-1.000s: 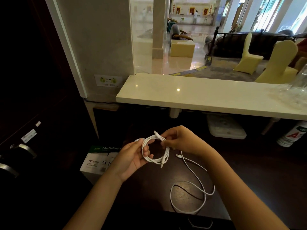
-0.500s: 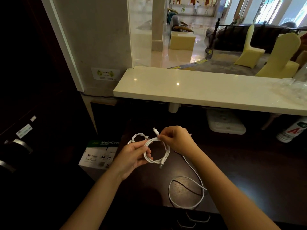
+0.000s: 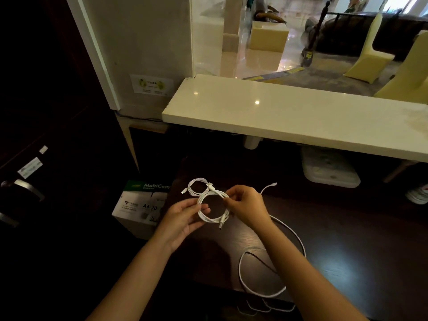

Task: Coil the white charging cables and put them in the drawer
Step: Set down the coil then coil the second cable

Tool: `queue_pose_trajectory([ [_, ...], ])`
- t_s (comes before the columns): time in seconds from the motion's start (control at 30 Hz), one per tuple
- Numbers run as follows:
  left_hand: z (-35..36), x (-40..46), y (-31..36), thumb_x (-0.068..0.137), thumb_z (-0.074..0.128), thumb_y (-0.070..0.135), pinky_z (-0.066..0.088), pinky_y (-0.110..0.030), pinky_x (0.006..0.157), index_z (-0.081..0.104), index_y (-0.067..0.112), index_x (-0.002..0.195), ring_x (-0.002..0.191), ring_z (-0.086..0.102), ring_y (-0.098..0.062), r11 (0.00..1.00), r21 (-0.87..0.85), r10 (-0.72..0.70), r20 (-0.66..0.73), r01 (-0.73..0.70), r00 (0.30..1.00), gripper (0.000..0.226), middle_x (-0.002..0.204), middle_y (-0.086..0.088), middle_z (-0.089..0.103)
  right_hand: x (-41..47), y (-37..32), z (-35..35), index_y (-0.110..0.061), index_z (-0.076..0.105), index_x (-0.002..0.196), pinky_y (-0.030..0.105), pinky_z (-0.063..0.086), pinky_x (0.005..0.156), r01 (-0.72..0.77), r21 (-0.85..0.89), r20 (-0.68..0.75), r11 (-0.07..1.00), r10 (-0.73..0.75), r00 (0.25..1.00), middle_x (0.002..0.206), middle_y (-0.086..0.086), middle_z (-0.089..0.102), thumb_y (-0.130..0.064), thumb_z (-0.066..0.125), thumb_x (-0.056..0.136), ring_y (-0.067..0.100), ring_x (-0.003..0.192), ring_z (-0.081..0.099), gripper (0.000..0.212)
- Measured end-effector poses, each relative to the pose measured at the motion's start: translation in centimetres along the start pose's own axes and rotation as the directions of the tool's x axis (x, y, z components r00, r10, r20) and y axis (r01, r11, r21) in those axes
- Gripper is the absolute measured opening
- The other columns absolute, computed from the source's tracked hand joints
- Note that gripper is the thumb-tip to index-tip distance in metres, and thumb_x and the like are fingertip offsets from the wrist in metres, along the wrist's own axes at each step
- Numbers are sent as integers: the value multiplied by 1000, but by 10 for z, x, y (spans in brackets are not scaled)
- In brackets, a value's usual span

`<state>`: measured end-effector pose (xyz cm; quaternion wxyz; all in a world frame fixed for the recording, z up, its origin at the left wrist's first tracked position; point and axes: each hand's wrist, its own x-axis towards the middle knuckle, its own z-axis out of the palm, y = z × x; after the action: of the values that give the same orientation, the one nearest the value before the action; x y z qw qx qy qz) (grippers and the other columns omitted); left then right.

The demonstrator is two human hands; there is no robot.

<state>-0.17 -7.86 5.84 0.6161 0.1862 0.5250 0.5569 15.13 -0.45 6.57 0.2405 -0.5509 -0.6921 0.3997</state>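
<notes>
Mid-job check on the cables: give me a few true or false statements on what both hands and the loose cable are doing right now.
1. Both hands hold the coiled cable. True: the left hand grips its left side, the right hand pinches its top right.
2. A loose cable lies uncoiled on the dark desk. True.
3. The coil rests on the white counter. False: it is held above the desk.
4. The paper box sits right of the hands. False: it is to their left.
</notes>
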Motion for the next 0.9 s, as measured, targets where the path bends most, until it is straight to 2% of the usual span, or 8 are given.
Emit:
queue_pose_trajectory([
  [0.13,-10,27,-9,86,54,-3,58,-23,62,62,12,101,88,64,-16,999,37,-12,-106,16,994,23,95,-7,67,20,12,18,-15,65,77,19,50,51,-90,59,51,994,87,995,56,-3,63,-9,63,81,-1,40,57,7],
  [0.23,-19,52,-11,85,55,-4,57,-18,60,61,8,106,82,64,-14,997,69,32,-204,-18,978,24,90,-6,66,43,16,30,-10,65,84,17,46,44,-164,159,122,973,145,982,57,-1,62,-7,64,82,6,42,58,4],
  [0.37,-33,94,-4,82,61,-3,56,-16,60,61,1,97,73,65,-14,981,184,121,-305,-66,945,16,80,-7,65,72,20,44,-3,66,90,15,44,43,-226,262,131,938,198,971,62,4,61,-5,64,83,9,47,56,8],
  [0.5,-41,139,9,83,60,0,52,-20,68,63,-2,105,78,61,-15,899,420,242,-238,-125,941,22,89,-10,66,104,24,62,-4,65,82,13,47,43,-296,396,104,869,277,955,63,6,61,-3,63,84,3,42,57,3],
  [0.6,-47,168,15,84,59,-2,48,-13,70,63,-1,111,92,60,-18,777,605,327,-153,-173,932,28,106,-14,66,124,30,80,-7,61,72,20,55,52,-359,512,106,780,358,928,66,8,62,-3,62,85,13,55,63,13],
  [0.73,-50,192,15,85,55,-5,45,-24,83,63,-2,112,103,60,-23,692,697,320,-65,-186,945,28,114,-18,65,128,42,104,-8,58,69,16,53,50,-427,633,89,646,487,869,64,7,61,-3,62,85,13,55,60,17],
  [0.83,-52,207,11,85,54,-5,45,-19,78,63,-2,112,99,59,-17,639,747,278,-5,-181,961,28,114,-17,65,127,53,120,-8,56,70,19,52,52,-430,699,51,571,560,827,63,7,61,-3,64,84,12,52,60,17],
  [0.9,-53,214,9,85,55,-5,45,-16,76,63,-2,112,103,60,-21,611,769,260,27,-186,965,28,114,-17,65,127,58,127,-8,55,70,22,53,57,-434,717,44,545,586,809,61,6,61,-4,65,83,13,51,61,17],
])
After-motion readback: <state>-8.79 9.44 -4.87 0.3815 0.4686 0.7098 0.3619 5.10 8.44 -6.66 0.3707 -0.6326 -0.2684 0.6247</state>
